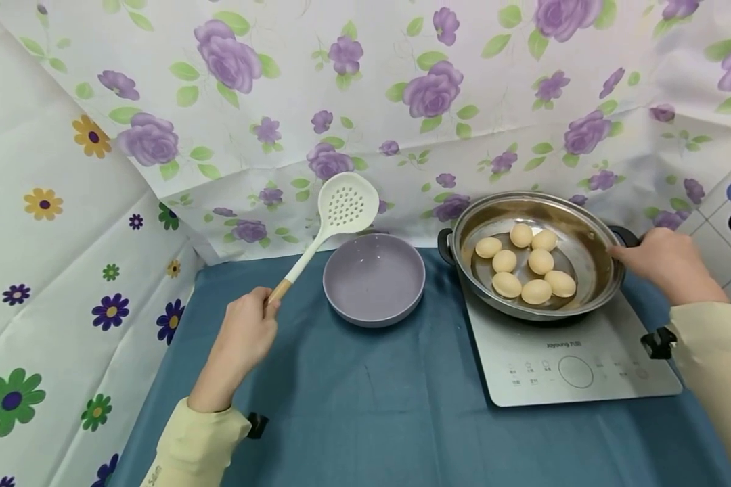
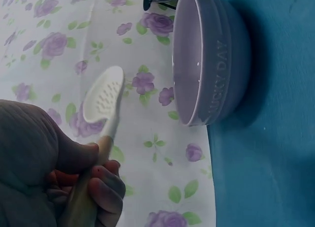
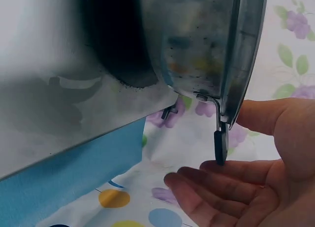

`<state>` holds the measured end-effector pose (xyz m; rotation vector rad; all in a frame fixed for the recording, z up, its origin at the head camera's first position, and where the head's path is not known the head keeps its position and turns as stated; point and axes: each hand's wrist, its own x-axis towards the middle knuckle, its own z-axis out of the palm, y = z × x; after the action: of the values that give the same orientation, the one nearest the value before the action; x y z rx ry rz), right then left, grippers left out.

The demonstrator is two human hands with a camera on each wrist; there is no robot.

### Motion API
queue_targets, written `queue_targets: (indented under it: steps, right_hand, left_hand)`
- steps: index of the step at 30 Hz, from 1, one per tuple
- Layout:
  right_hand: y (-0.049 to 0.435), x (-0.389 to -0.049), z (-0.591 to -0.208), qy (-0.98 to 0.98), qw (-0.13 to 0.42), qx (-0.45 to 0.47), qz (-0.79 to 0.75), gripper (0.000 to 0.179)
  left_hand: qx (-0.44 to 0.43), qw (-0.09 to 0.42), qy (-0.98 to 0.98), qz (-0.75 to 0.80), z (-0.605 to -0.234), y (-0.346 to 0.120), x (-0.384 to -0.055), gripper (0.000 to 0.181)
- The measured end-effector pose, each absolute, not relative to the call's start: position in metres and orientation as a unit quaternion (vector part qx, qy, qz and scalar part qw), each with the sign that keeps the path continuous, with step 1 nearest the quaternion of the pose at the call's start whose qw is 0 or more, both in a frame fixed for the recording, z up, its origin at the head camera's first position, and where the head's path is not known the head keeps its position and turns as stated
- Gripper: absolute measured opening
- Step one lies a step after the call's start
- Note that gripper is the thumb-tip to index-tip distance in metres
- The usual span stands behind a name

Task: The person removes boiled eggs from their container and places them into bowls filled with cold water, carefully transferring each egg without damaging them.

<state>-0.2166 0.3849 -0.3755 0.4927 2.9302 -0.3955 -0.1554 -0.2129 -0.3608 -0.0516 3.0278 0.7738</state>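
Observation:
My left hand (image 1: 244,331) grips the wooden handle of a white skimmer (image 1: 347,203), its perforated head raised up and to the right, above the far left side of the purple bowl (image 1: 374,277). In the left wrist view, thumb and curled fingers wrap the skimmer's handle (image 2: 83,202). My right hand (image 1: 670,264) is at the right side handle (image 1: 625,236) of a steel pot (image 1: 600,270). Its thumb lies at the rim, while its fairly straight fingers (image 3: 226,182) extend beneath the black handle (image 3: 221,145). Several brown eggs (image 1: 540,261) sit in the pot.
The pot stands on a silver induction cooker (image 1: 524,365) at the right. A blue cloth (image 1: 353,406) covers the table. Flowered sheets (image 1: 280,135) hang behind and along the left side.

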Motion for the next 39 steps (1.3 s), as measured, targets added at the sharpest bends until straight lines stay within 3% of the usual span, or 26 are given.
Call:
queue_targets:
  steps: [11,23,28,39]
  right_hand:
    - [0.382,-0.224,-0.378,0.976,0.047,0.160,-0.139,0.057]
    - [0.386,-0.230,-0.368,0.984,0.050,0.130,-0.108,0.062]
    - [0.387,-0.236,-0.367,0.986,0.050,0.125,-0.094,0.060]
    - [0.383,-0.239,-0.364,0.985,0.054,0.150,-0.064,0.073]
  left_hand:
    - [0.039,-0.083,0.979,0.183,-0.350,-0.211,-0.165,0.028]
    - [0.111,-0.186,0.972,0.092,-0.336,-0.204,-0.176,0.021]
    - [0.136,-0.185,0.970,0.075,-0.324,-0.197,-0.180,0.018]
    - [0.199,-0.163,0.966,0.039,-0.306,-0.172,-0.193,0.016]
